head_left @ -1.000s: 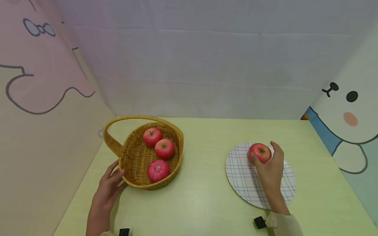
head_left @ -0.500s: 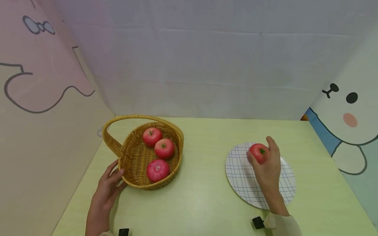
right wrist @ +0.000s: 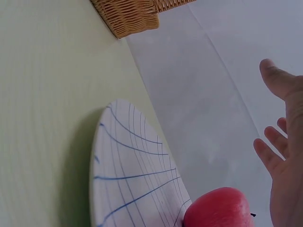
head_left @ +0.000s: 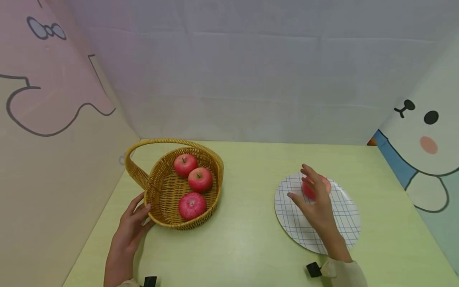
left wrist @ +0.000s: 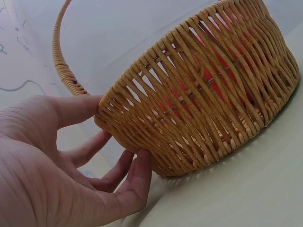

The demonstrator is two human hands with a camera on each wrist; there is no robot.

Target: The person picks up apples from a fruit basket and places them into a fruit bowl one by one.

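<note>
In the head view a round wicker basket (head_left: 168, 207) with a tall handle stands at the left, several red apples inside it, one of them an apple (head_left: 192, 205) at the near side. My left hand (head_left: 130, 229) holds the basket's left side; the left wrist view shows one fingertip at the rim and other fingers curled low against the woven wall (left wrist: 189, 109). At the right, a red apple (head_left: 324, 184) rests on a white plate (head_left: 297, 223) with blue grid lines. My right hand (head_left: 317, 209) is above the plate, fingers spread and holding nothing, partly hiding that apple.
The pale yellow table (head_left: 244, 207) extends between basket and plate. A white cloth wall (head_left: 233, 87) rises along its back edge, with printed cartoon panels at both sides. Black wrist cameras, such as the right camera (head_left: 314, 270), sit at the sleeves.
My right hand has let go of the apple on the plate, spread its fingers and shifted left. The left hand and the basket have stayed in place.
</note>
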